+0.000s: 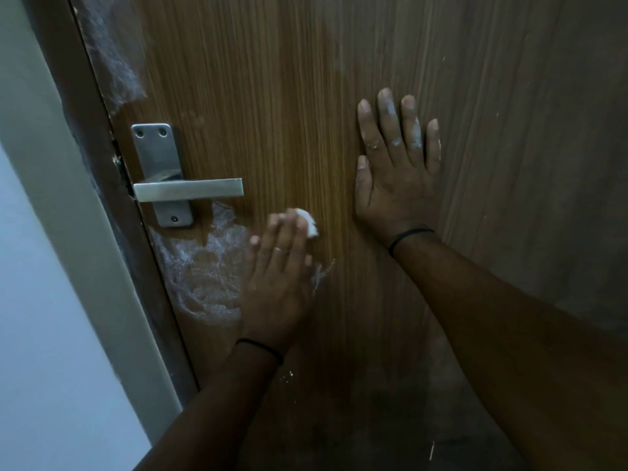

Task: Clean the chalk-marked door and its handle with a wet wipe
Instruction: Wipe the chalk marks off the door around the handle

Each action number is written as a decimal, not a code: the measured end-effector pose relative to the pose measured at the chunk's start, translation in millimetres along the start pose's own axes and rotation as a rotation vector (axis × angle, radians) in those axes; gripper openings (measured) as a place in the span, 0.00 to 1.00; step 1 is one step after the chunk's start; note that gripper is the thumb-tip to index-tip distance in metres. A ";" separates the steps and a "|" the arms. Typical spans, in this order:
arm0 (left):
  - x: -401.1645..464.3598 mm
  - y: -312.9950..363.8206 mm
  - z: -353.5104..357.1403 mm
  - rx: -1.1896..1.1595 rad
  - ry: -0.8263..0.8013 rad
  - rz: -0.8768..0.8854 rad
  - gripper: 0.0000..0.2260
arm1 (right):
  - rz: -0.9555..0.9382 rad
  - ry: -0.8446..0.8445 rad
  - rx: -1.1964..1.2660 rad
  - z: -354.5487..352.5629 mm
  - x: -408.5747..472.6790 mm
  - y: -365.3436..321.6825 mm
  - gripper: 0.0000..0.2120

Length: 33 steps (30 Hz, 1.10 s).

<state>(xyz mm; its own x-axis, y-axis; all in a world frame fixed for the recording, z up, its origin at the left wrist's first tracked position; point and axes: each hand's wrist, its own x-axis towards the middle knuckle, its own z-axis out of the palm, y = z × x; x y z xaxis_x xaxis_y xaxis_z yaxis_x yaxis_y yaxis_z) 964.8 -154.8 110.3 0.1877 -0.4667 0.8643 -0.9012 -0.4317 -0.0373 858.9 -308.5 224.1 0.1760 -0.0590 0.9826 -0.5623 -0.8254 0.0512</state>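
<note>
A brown wood-grain door fills the view. Its steel lever handle on a steel plate sits at the left. White chalk smears spread below the handle, and another chalk patch lies near the upper left edge. My left hand presses a small white wet wipe flat against the door, just right of the lower smear and below the lever's tip. My right hand lies flat on the door with fingers spread and chalk dust on them; it holds nothing.
The dark door frame and a pale wall run down the left side. Small white chalk flecks dot the lower part of the door. The right side of the door is dim.
</note>
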 end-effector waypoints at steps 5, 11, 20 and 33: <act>-21.4 20.2 6.9 0.023 -0.104 0.194 0.23 | -0.004 0.028 0.007 2.6 0.2 0.5 0.25; -10.5 20.8 9.1 -0.002 -0.040 0.012 0.23 | -0.010 0.038 0.009 2.5 0.0 -0.4 0.25; -13.8 -6.7 -7.0 0.017 -0.014 -0.079 0.24 | -0.006 0.049 0.005 3.7 0.4 -1.1 0.25; -16.8 -2.4 -9.9 0.016 -0.062 0.012 0.24 | 0.030 0.001 -0.005 4.9 -15.7 -1.6 0.27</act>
<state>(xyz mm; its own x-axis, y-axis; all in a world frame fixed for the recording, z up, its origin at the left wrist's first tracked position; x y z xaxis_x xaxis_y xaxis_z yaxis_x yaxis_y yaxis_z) 960.0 -138.3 100.9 0.2011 -0.5188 0.8309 -0.8975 -0.4374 -0.0559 861.0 -309.0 207.7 0.1582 -0.0837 0.9839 -0.5714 -0.8204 0.0221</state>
